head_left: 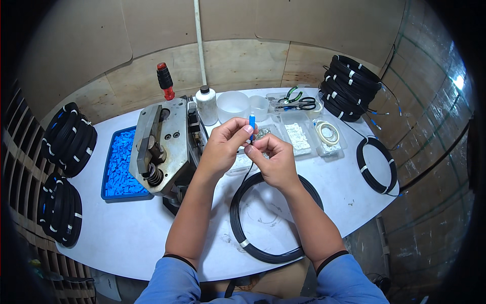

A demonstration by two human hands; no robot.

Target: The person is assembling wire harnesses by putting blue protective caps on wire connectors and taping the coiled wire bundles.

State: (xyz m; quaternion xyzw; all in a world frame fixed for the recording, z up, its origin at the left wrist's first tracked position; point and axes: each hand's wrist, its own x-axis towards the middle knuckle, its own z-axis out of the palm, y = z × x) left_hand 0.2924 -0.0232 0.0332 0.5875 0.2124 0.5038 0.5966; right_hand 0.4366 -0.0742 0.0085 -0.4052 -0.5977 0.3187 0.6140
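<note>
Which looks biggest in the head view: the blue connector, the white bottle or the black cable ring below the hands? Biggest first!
1. Black cable ring
2. White bottle
3. Blue connector, partly covered

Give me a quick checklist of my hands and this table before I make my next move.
1. Left hand grip on the blue connector: ok, pinched near its lower end.
2. Right hand grip on the black cable: ok, fingers closed just below the connector.
3. Connector fully seated: cannot tell, fingers cover the joint.
4. Black coil flat on the table: ok, under the right forearm.
5. White bottle capped: ok.
</note>
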